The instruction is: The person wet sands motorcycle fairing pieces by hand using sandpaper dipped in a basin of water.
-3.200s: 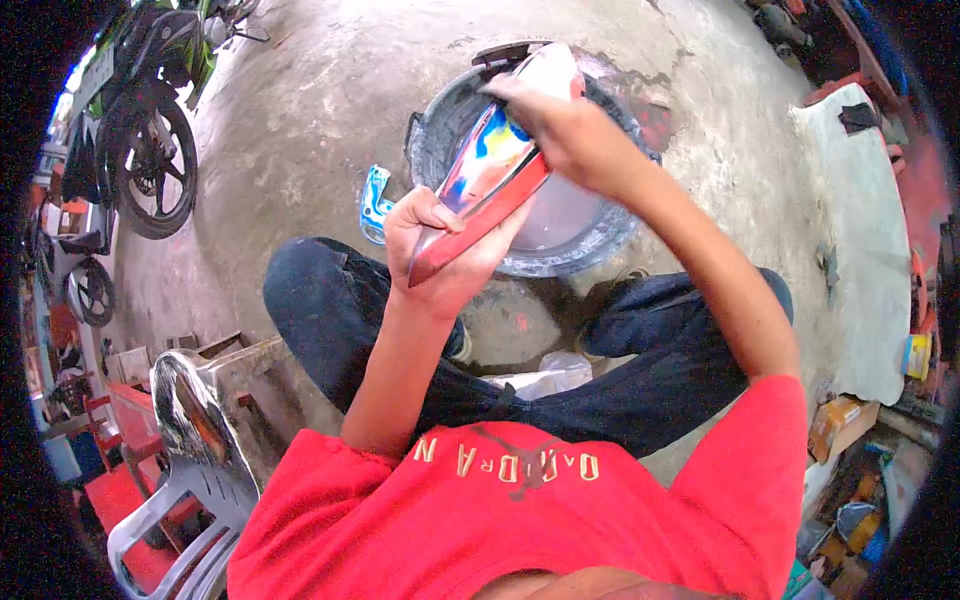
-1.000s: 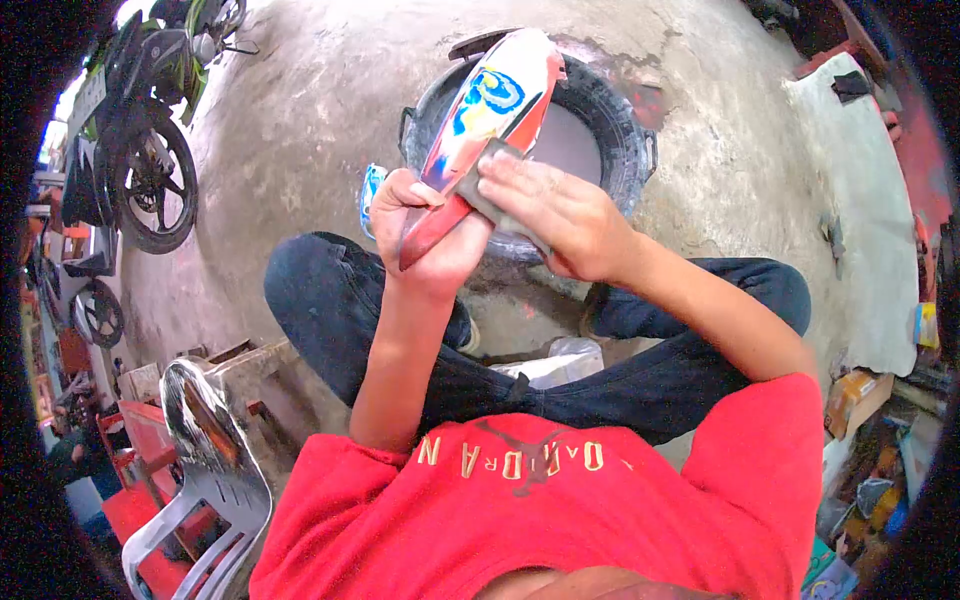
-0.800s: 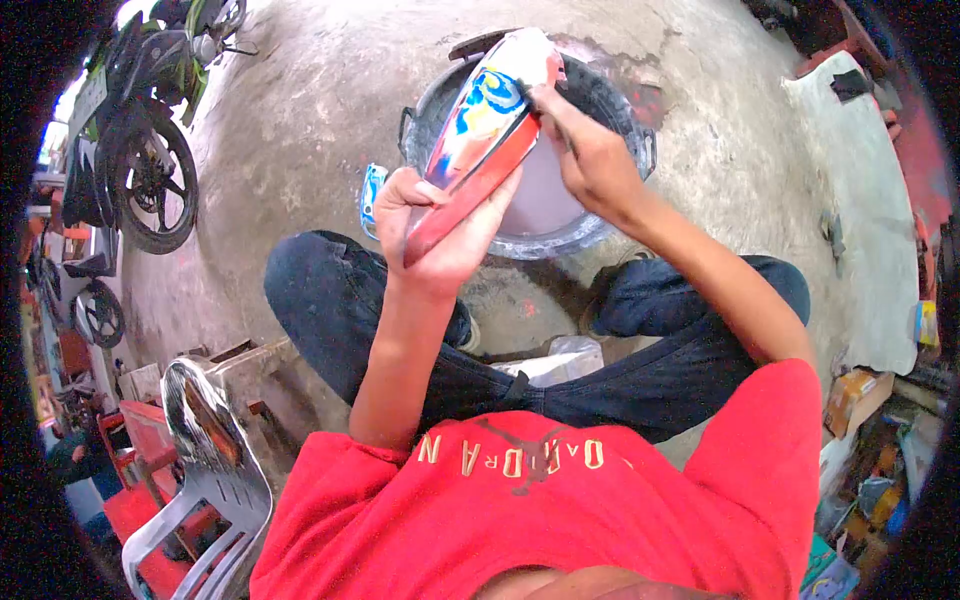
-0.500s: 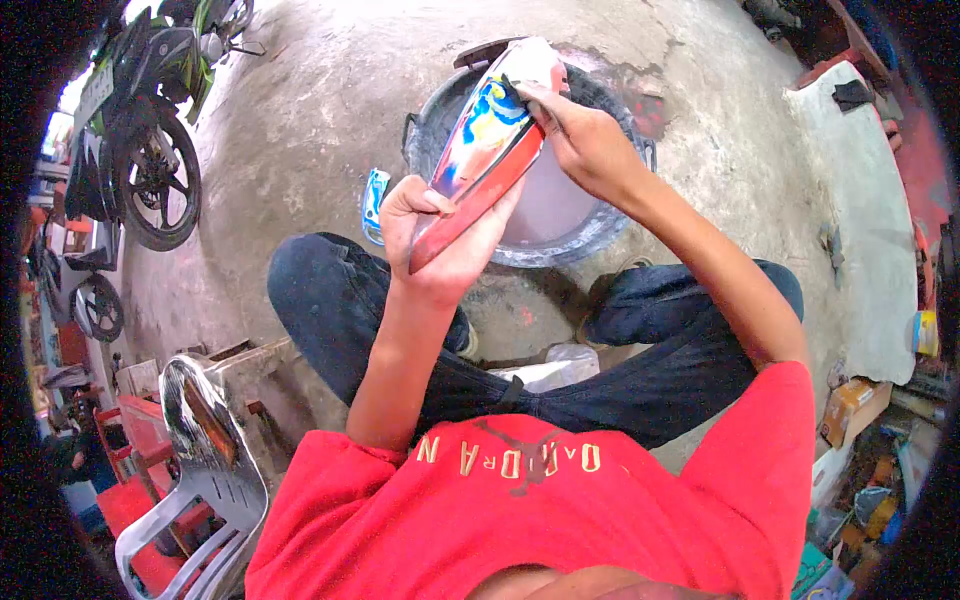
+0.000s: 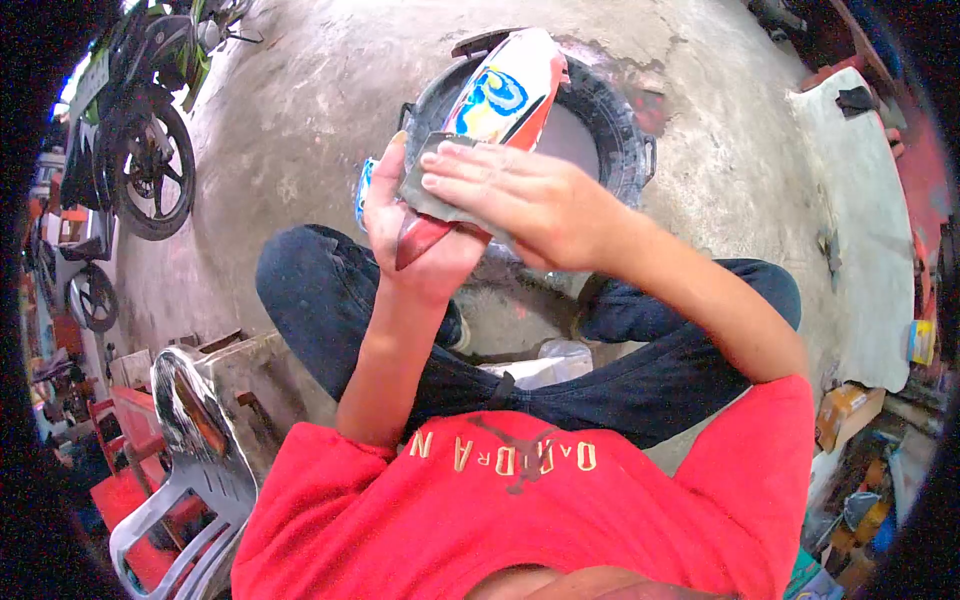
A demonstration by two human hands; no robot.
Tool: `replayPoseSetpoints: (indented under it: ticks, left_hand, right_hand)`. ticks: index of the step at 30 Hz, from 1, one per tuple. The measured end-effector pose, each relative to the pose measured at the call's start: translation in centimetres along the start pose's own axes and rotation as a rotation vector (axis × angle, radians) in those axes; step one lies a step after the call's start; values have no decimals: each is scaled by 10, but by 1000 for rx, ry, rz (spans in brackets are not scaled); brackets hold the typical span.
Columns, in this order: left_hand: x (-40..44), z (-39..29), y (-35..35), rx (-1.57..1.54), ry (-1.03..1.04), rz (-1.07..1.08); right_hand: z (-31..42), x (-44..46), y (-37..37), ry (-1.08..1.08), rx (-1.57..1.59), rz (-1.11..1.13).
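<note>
A long pointed panel (image 5: 492,105), white and red with a blue and yellow pattern, slants over a dark round tub (image 5: 625,150) that holds greyish liquid. My left hand (image 5: 425,262) holds its lower, pointed end from beneath, with the thumb up along the left side. A grey sheet (image 5: 428,190) lies on the panel's lower part, under my right hand (image 5: 520,200). The fingers of that hand press the sheet flat against the surface. What my left fingers do beneath the panel is hidden.
A blue and white patterned piece (image 5: 365,190) lies on the concrete floor left of the tub. A motorcycle wheel (image 5: 155,165) stands at the upper left, a grey plastic chair (image 5: 205,480) at the lower left. A pale slab (image 5: 865,230) and a cardboard box (image 5: 848,415) are on the right.
My right hand has gone from the panel's upper right edge down to its lower end, with the sheet now spread under the fingers. My left thumb has lifted off the panel's face.
</note>
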State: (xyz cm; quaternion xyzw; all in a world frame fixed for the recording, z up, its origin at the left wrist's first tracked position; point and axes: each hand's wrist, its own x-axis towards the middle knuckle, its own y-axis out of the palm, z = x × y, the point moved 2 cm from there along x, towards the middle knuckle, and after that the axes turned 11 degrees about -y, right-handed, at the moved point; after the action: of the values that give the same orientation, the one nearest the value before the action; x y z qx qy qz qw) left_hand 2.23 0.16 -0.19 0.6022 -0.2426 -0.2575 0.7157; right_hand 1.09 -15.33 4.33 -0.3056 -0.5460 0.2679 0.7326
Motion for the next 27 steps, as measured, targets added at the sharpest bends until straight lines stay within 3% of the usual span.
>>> replayPoseSetpoints:
  ticks: [1,2,4,5,8,9,10,12,13,14,16,17,20,22,26,27]
  left_hand:
    - [-2,1,1,-94,-88,158]
    - [-3,2,0,-17,-51,16]
    - [0,16,27,141,23,-259]
    - [0,17,28,150,36,-289]
    - [-3,4,9,26,-70,24]
    - [-6,0,6,315,-25,-129]
    - [-10,1,10,306,-18,-153]
    - [-3,2,5,60,-117,99]
    - [0,10,17,38,7,-122]
    - [1,13,21,57,11,-157]
    - [1,16,25,93,23,-225]
    - [0,14,23,43,69,-263]
    - [-9,3,7,178,-44,-245]
    - [-9,6,9,80,-36,-197]
    - [-1,13,23,93,23,-191]
    - [-1,10,19,63,2,-126]
  right_hand:
    - [-13,-7,2,50,-54,-10]
    - [-32,-15,2,102,-109,-22]
    - [-61,-20,-10,542,4,-61]
    - [-58,-23,-5,480,-60,-52]
    - [-10,-1,4,181,-112,-15]
    - [7,5,5,50,-56,33]
    - [16,10,4,-28,13,40]
    - [-12,-2,8,-4,-145,27]
    - [-32,-7,3,124,-132,-9]
    - [-51,-13,0,324,-102,-13]
    - [-54,-9,0,367,-189,-24]
    - [-44,-8,5,237,-178,-40]
    - [20,13,11,-20,47,0]
    - [4,8,7,0,38,-6]
    - [-52,-18,6,298,-205,-28]
    - [-37,-11,7,227,-187,-16]
